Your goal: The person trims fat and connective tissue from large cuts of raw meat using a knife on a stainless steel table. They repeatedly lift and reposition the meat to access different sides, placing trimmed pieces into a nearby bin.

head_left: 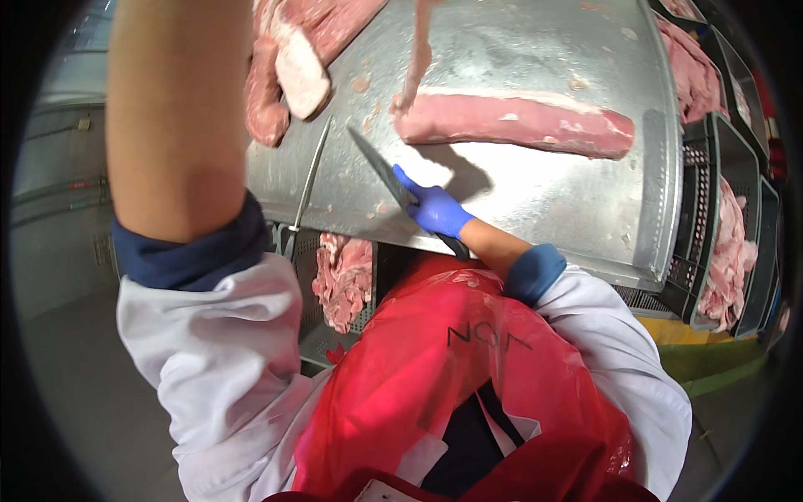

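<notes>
One hand (439, 211), my right, is closed round the knife (376, 161); left unseen; leftward swing could strike the steel (312, 174).

The table (544, 205) and knife blade (378, 162) are smooth metal. The apron (401, 368) looks like glossy plastic, the sleeves (209, 335) matt cloth.

A hand could slide over the bare metal table (577, 197) to the right of the gloved right hand (438, 211). The long piece of meat (519, 125) blocked the way across. On the left, 2 things got in the way: the knife (378, 161) and a thin metal rod (313, 173).
</notes>
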`<state>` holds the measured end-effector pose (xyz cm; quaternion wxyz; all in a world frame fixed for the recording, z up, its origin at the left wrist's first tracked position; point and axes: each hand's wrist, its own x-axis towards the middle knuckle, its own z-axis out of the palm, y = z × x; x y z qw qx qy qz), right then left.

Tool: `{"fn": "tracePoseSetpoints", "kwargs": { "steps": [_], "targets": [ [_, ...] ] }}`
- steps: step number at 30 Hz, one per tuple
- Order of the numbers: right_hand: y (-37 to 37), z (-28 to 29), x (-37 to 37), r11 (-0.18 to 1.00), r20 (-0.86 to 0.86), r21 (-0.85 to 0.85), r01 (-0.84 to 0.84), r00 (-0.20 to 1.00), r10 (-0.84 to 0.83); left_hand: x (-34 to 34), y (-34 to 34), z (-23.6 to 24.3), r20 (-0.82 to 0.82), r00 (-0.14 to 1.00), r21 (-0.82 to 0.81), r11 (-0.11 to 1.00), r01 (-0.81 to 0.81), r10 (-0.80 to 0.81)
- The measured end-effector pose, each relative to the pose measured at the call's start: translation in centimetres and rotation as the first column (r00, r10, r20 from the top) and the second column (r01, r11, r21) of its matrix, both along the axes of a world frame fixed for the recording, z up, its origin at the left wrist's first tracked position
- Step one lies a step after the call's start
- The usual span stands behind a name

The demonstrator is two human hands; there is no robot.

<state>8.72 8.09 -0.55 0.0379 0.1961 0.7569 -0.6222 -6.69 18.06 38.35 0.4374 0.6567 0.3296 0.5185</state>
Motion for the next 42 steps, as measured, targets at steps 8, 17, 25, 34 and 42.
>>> {"fn": "tracePoseSetpoints", "kwargs": {
  "steps": [8,17,25,34,42],
  "targets": [
    [8.9,5.5,19.0,0.951,0.117,0.009,0.31,0.944,-0.309,17.8,6.3,5.6,-0.654,0.754,0.161,0.963,0.214,-0.058],
    [12.4,7.4,36.2,0.758,0.198,0.0,0.652,0.743,-0.639,39.5,16.8,6.8,-0.854,0.509,0.225,0.807,0.546,-0.106],
    [11.9,2.4,39.8,0.559,-0.009,-0.099,0.823,0.561,-0.828,30.6,32.5,-9.3,-0.877,0.464,-0.01,0.972,0.236,-0.121],
    [23.1,2.6,29.0,0.651,-0.017,0.106,0.752,0.656,-0.755,2.0,1.4,-37.4,-0.99,0.129,-0.117,0.82,-0.56,-0.053],
    [30.5,1.3,23.3,0.59,-0.063,0.246,0.769,0.62,-0.782,6.4,-6.5,-38.5,-0.939,0.34,-0.133,0.844,-0.52,0.062]
  ]
}}
